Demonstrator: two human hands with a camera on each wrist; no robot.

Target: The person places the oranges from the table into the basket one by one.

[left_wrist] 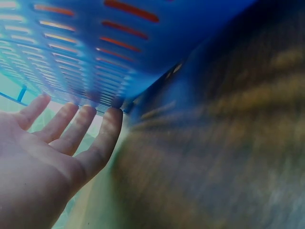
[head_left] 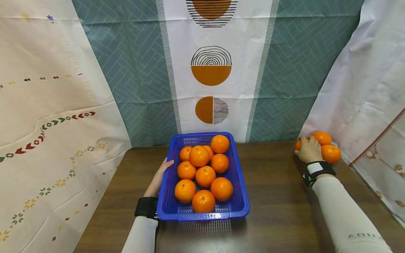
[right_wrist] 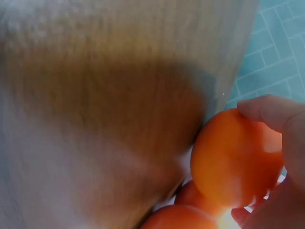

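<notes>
A blue plastic basket [head_left: 245, 207] full of oranges [head_left: 205, 176] stands on the wooden table. My left hand [head_left: 160, 174] holds its left side, the thumb over the rim. In the left wrist view, the fingers [left_wrist: 108, 136] of that hand lie against the slotted outer wall of the basket [left_wrist: 86, 57]. Far to the right, my right hand [head_left: 309, 150] grips an orange [right_wrist: 233, 160] between thumb and fingers. Two more oranges, one behind [head_left: 322, 138] and one to the right [head_left: 331, 154], sit close beside that hand.
The brown wooden table [head_left: 278, 196] extends between the basket and my right hand. A green and white patterned cloth [head_left: 212, 38] hangs along the back edge. Pale patterned cloths hang at the left [head_left: 47, 140] and the right [head_left: 364, 102].
</notes>
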